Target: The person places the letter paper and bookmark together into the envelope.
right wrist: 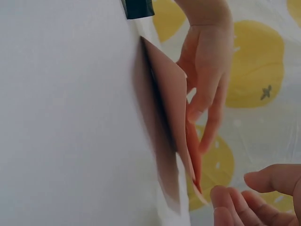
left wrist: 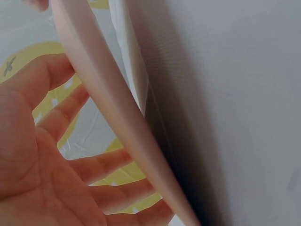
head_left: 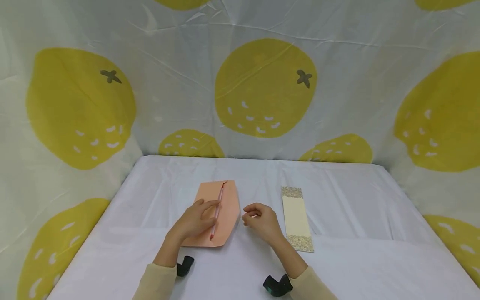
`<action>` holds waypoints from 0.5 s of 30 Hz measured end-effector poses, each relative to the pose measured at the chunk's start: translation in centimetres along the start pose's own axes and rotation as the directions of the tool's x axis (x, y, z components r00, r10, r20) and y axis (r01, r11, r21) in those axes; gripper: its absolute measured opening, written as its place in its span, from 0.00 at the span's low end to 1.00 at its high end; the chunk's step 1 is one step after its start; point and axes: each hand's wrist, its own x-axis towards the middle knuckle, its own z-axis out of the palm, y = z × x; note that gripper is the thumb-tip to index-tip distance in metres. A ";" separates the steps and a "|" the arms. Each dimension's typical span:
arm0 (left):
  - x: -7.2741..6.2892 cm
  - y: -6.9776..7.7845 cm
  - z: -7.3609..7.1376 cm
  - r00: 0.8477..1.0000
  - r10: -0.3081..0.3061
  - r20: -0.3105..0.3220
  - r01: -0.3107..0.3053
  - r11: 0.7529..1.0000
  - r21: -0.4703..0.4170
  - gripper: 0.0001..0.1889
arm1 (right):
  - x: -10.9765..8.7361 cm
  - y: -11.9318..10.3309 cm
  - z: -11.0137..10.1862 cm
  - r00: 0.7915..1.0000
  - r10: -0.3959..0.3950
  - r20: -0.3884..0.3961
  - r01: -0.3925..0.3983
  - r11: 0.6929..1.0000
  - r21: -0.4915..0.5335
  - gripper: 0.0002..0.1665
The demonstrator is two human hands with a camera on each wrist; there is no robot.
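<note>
A peach envelope [head_left: 228, 225] lies on the white cloth, its tapered flap towards the right. Along it runs a narrow pale strip [head_left: 217, 212] with red ends. My left hand [head_left: 196, 218] rests on the envelope, thumb and index fingertip at this strip. In the left wrist view, the spread fingers [left wrist: 110, 165] touch the envelope's surface. Just right of the flap, my right hand [head_left: 262, 221] has loosely curled fingers with nothing between them. The right wrist view shows a gap between its thumb and fingers, near the envelope's edge [right wrist: 169, 89].
A long cream card [head_left: 296, 216] with gold lacy patterned ends lies right of my right hand. A white cloth [head_left: 356, 266] covers the table. Behind and beside it hangs a white curtain with yellow lemons [head_left: 266, 87]. Black camera mounts [head_left: 277, 286] sit at both wrists.
</note>
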 end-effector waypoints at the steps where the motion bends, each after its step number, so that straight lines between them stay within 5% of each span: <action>1: 0.0 0.0 0.0 1.000 0.004 0.000 -0.004 1.000 0.001 0.28 | -0.2 0.1 -0.4 1.000 0.007 -0.007 -0.007 1.000 -0.007 0.12; 15: 0.2 -0.3 0.1 1.000 0.016 0.011 -0.016 1.000 0.008 0.28 | -2.2 1.0 -5.0 0.992 0.069 -0.105 -0.080 0.991 -0.106 0.09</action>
